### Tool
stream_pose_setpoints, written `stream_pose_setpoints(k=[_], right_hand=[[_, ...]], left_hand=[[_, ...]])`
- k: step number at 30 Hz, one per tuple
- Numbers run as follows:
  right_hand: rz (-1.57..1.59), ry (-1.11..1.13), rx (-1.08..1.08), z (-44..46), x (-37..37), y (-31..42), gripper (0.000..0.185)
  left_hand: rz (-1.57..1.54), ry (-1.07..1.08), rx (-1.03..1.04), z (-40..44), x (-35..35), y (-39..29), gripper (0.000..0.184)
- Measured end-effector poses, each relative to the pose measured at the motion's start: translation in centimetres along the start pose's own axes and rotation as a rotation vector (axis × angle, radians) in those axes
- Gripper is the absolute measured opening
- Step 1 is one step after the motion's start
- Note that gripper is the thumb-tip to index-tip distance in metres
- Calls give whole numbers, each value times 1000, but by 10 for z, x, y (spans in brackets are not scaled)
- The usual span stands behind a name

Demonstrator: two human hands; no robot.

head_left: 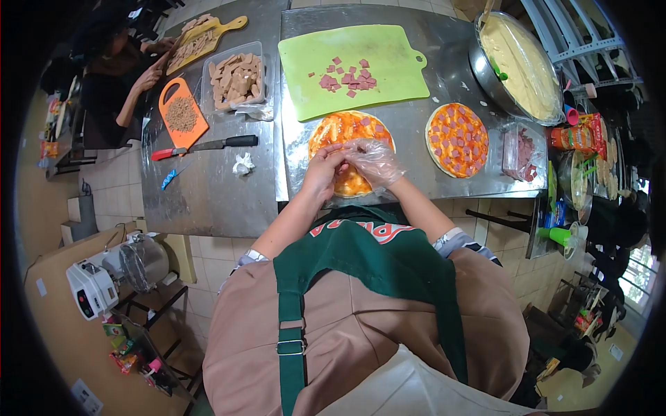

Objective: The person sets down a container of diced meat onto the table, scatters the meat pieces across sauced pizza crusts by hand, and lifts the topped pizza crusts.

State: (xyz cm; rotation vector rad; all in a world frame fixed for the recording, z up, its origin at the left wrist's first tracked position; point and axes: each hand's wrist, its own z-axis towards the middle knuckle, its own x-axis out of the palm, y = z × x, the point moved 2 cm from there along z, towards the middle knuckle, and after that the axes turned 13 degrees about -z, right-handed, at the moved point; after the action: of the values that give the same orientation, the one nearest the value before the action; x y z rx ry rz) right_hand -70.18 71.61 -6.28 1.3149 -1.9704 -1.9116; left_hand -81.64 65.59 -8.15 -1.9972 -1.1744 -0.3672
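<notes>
A pizza base (352,125) spread with red sauce, with a few pink ham squares near its upper right, lies on the metal table below my hands. My left hand (325,171) is bare, its fingers bent together against the fingers of the other hand. My right hand (374,163) wears a clear plastic glove, its fingers closed in toward the left fingertips. What they hold between them, if anything, is too small to make out. Just beyond the pizza, a green cutting board (354,69) bears a scatter of ham squares (348,81).
Right: a ham-topped pizza (457,141), a tub of ham (520,154) and a large bowl of dough (520,66). Left: a knife (225,143), an orange board (195,132) with chopped bits, and a tub of sausage pieces (236,80). Another person's hand (148,78) works at a yellow board (223,26).
</notes>
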Motion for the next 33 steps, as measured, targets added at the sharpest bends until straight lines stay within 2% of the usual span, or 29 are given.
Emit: stream_pose_setpoints(k=[1, 3, 5, 7, 9, 13, 15, 16, 17, 19, 20, 22, 23, 26, 30, 32, 33], right_hand=[[-3, 3, -5, 2, 2, -1, 21], [130, 0, 172, 13, 10, -18, 24], [106, -40, 168, 34, 13, -38, 25], [-344, -133, 221, 53, 0, -34, 14], [-279, -190, 245, 66, -2, -33, 17], [-493, -239, 153, 87, -7, -32, 20], [-997, -372, -7, 89, -9, -14, 22], [-1037, -308, -2, 84, -11, -3, 24], [-1038, -305, -10, 77, -9, 6, 24], [-708, 57, -50, 62, 3, 13, 24], [-710, 57, -50, 53, 8, 19, 24], [-512, 57, -418, 31, 19, 38, 23], [-515, 53, -415, 24, 22, 41, 23], [-454, 128, -190, 16, 28, 33, 27], [-337, 139, -178, 16, 26, 27, 27], [-188, 185, 181, 22, 17, 29, 27], [-189, 190, 178, 29, 14, 25, 27]], left_hand=[[-17, 4, -3, 2, -4, 0, 27], [-37, 4, 1, 6, -12, -2, 27], [-181, 56, -33, 8, -20, -4, 27], [-299, 44, -39, 6, -28, -9, 28], [-419, 27, -42, 0, -32, -14, 31], [-591, 139, -14, -8, -38, -23, 41], [-643, 191, 11, -13, -35, -26, 43], [-647, 188, 19, -13, -36, -27, 43], [-687, 214, 19, -12, -37, -27, 43], [-729, 235, 16, -10, -40, -26, 43], [-727, 257, 12, -8, -42, -26, 42], [-724, 282, 1, -4, -43, -24, 42], [-696, 290, 8, -3, -42, -23, 41], [-636, 295, 11, -5, -35, -20, 40], [-639, 293, -16, -7, -35, -18, 39], [-644, 256, 12, -9, -39, -20, 39], [-647, 219, 40, -10, -43, -21, 38]])
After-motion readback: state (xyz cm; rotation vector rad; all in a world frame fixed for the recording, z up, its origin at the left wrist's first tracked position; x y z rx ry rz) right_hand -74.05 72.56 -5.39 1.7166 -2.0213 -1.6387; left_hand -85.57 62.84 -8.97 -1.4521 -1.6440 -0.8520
